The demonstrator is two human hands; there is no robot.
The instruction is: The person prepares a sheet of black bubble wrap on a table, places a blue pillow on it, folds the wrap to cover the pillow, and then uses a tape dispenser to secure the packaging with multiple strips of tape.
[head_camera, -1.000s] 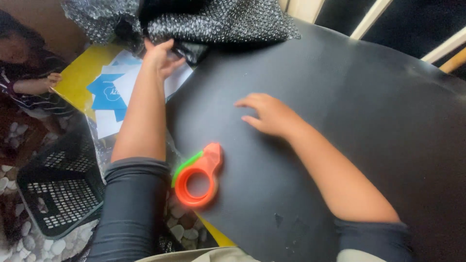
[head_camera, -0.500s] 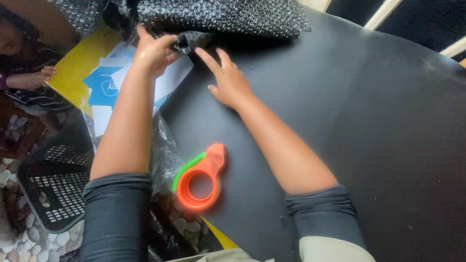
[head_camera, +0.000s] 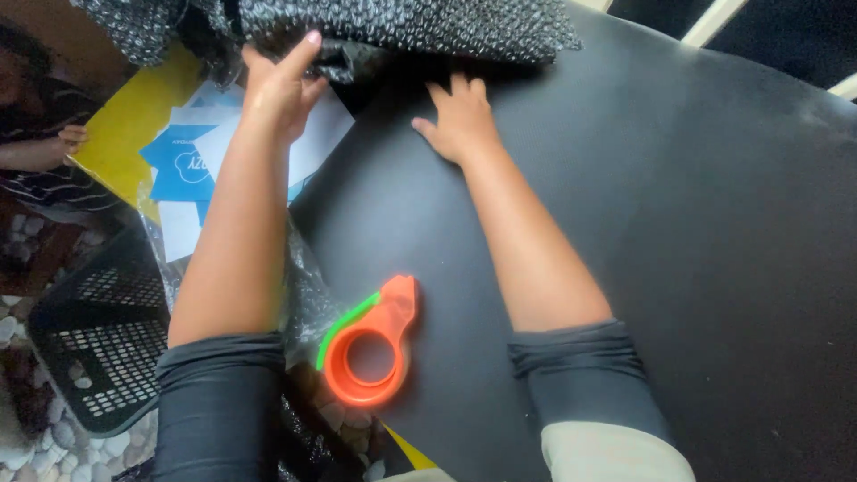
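Risk: bubble wrap [head_camera: 402,31] is slack and bunched at 12 o'clock on the table [head_camera: 696,223]; with only fingertips on it, it could slip or drag over the papers [head_camera: 192,165] at 9 o'clock. Left hand [head_camera: 277,85] is half open, fingers reaching into the wrap's edge, not clearly gripping. Right hand [head_camera: 460,120] lies flat, open, on the table, wrap just above it at 12. Orange tape dispenser [head_camera: 370,344] sits at the 6 o'clock table edge and could get knocked off by a forearm.
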